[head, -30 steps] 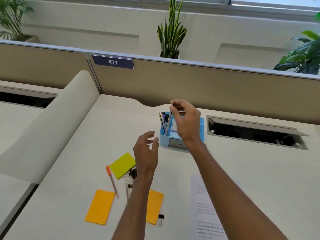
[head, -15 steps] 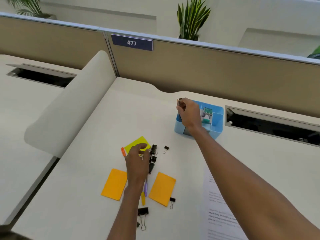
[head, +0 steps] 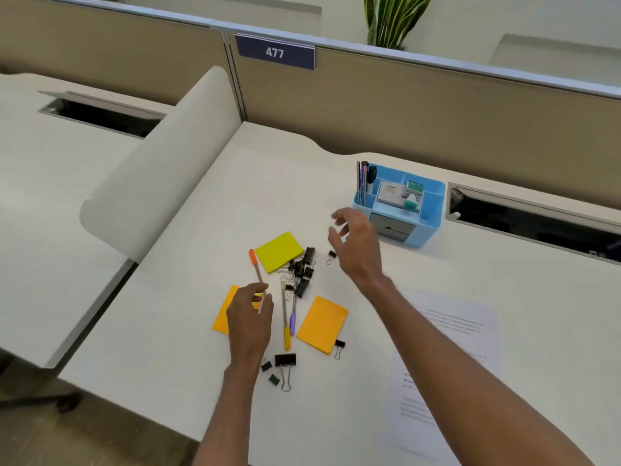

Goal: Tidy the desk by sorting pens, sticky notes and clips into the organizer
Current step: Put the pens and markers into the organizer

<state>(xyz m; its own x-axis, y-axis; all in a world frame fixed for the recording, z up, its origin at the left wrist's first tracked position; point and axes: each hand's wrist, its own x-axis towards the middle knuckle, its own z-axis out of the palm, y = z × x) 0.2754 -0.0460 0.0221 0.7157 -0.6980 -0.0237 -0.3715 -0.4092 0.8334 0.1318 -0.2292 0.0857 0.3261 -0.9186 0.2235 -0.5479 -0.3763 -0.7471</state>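
Note:
A light blue organizer [head: 426, 230] stands at the back right of the desk with several pens [head: 363, 181] upright in its left slot. My left hand [head: 250, 317] pinches the lower end of an orange-capped pen [head: 255, 267], partly covering an orange sticky pad [head: 221, 314]. My right hand [head: 354, 245] hovers open, holding nothing, between the organizer and a pile of black binder clips [head: 302, 270]. A yellow-green sticky pad [head: 278, 251], a second orange pad [head: 322, 324], a yellow-capped pen [head: 285, 317] and a purple-capped pen [head: 293, 314] lie on the desk.
More binder clips [head: 282, 364] lie near the desk's front, one [head: 338, 346] by the orange pad. A printed sheet [head: 447, 364] lies at the right. Cable wells [head: 537, 220] are cut into the desk. A curved divider [head: 161, 169] stands at the left, a partition [head: 403, 105] behind.
My right hand has left the organizer, the pen it held now standing there, and moved back toward the clips, open. My left hand slid down and took hold of the orange-capped pen.

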